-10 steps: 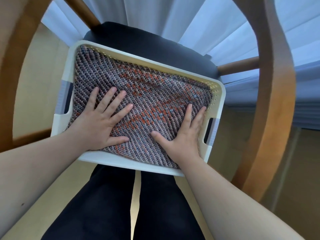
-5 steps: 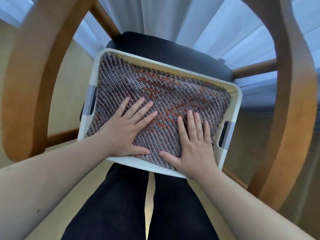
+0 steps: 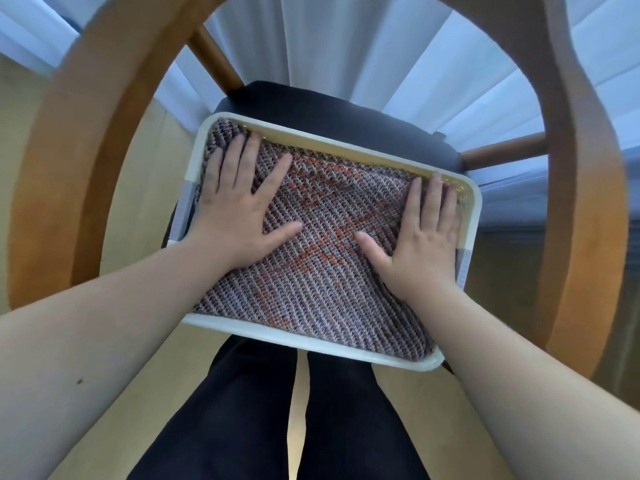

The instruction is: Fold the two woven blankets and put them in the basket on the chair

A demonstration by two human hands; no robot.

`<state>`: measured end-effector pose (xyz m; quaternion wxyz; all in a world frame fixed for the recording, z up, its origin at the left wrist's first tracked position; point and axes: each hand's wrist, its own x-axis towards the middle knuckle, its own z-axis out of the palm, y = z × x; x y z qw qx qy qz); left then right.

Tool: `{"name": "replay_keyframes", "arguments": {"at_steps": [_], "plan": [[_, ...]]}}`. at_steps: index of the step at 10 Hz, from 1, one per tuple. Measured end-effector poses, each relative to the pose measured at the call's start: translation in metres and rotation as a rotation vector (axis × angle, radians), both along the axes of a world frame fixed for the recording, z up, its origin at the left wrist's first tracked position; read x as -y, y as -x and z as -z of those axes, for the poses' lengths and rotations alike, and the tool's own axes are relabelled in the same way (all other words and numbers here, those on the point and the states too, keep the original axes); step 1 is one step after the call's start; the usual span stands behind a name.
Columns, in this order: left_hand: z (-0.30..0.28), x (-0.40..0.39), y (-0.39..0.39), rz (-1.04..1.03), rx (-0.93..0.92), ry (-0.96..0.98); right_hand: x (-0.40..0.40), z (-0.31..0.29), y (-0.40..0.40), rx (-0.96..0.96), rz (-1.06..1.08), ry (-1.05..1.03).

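A folded woven blanket (image 3: 322, 268), grey-purple with orange streaks, fills the white basket (image 3: 277, 332) that stands on the chair's dark seat (image 3: 332, 112). My left hand (image 3: 239, 202) lies flat on the blanket near the basket's far left corner, fingers straight and spread. My right hand (image 3: 420, 233) presses flat on the blanket by the far right corner, fingertips close to the rim. Only one blanket surface shows; anything beneath it is hidden.
The chair's curved wooden armrests (image 3: 69, 161) arch around the basket on both sides, the right one (image 3: 581, 188) very near. White curtains (image 3: 346, 39) hang behind. My legs in dark trousers (image 3: 277, 410) stand on a pale wooden floor below the basket.
Both hands slid away from me and apart across the blanket, from its near middle to the far corners. The view shifted closer over the basket.
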<state>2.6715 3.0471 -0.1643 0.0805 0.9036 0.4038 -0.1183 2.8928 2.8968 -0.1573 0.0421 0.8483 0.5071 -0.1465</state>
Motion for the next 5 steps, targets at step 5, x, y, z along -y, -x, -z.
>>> {"name": "replay_keyframes", "arguments": {"at_steps": [5], "plan": [[-0.07, 0.004, 0.002, -0.387, 0.444, 0.327, 0.014, -0.079, 0.003, -0.446, 0.222, -0.306]]}}
